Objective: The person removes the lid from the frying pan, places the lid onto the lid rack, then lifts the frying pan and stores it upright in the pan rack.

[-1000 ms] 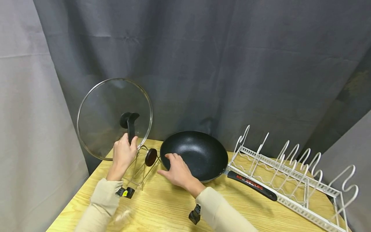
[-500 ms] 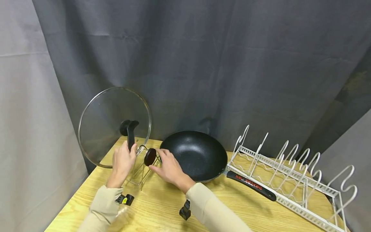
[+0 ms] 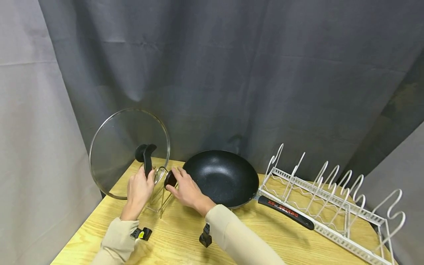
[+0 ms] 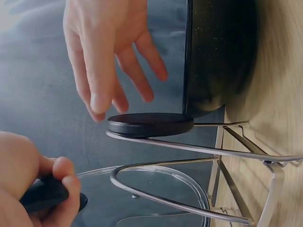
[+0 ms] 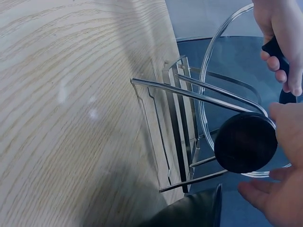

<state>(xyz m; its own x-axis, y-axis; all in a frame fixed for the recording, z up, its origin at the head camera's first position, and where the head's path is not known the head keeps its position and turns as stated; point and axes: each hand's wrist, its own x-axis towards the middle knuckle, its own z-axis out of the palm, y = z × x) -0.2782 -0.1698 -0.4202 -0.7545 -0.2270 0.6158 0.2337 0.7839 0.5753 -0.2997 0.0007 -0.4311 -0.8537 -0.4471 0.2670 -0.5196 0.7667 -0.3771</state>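
Observation:
My left hand (image 3: 137, 189) grips the upright black handle (image 3: 147, 159) of a round glass lid (image 3: 114, 151) with a metal rim. The lid stands on edge at the table's back left, behind a small metal wire rack (image 5: 189, 94). A round black disc (image 5: 245, 143) is fixed on the rack's near wire loop. Beside that disc is my right hand (image 3: 190, 193), fingers spread and loosely bent, fingertips right at the disc's edge. In the left wrist view, the right hand's fingers (image 4: 137, 75) hang relaxed next to the disc (image 4: 150, 124).
A black wok (image 3: 222, 180) sits just right of the small rack, its long handle (image 3: 286, 212) pointing right. The handle overlaps a long white wire rack (image 3: 347, 241) on the wooden table (image 3: 179, 243). Dark grey curtain (image 3: 212, 81) hangs behind.
The left hand has lowered the glass lid toward the table behind the small rack. The right hand has moved left from over the wok to the rack's black disc.

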